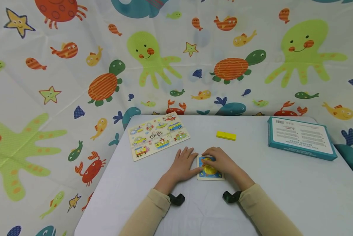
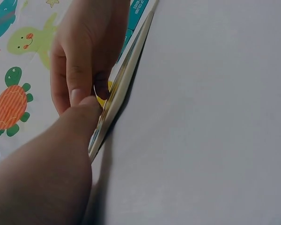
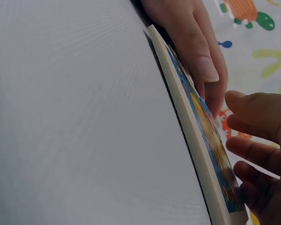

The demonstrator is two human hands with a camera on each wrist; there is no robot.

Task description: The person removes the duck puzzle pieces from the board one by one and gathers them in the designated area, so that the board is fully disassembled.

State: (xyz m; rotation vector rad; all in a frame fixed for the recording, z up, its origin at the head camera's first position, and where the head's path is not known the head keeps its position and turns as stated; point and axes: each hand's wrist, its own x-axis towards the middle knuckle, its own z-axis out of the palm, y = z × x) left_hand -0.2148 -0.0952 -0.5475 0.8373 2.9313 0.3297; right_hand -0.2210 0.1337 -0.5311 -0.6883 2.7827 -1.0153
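Note:
A small square wooden puzzle (image 1: 211,179) with a yellow figure on blue lies flat on the white table, near its middle. My left hand (image 1: 180,167) rests at its left side with fingers spread, the thumb reaching over the puzzle's left edge. Over the upper right part of the picture bends my right hand (image 1: 222,160), covering some of it. In the right wrist view, the right hand's fingers (image 3: 257,154) are loosely curved and apart, close over the puzzle's face, with nothing seen between them. The puzzle's thick pale edge (image 3: 187,136) shows there.
A larger wooden board (image 1: 158,136) with vehicle pictures lies at the back left. Behind the puzzle is a yellow block (image 1: 226,136). A teal and white box (image 1: 301,137) lies at the back right. A sea-animal cloth (image 1: 164,65) hangs behind the table.

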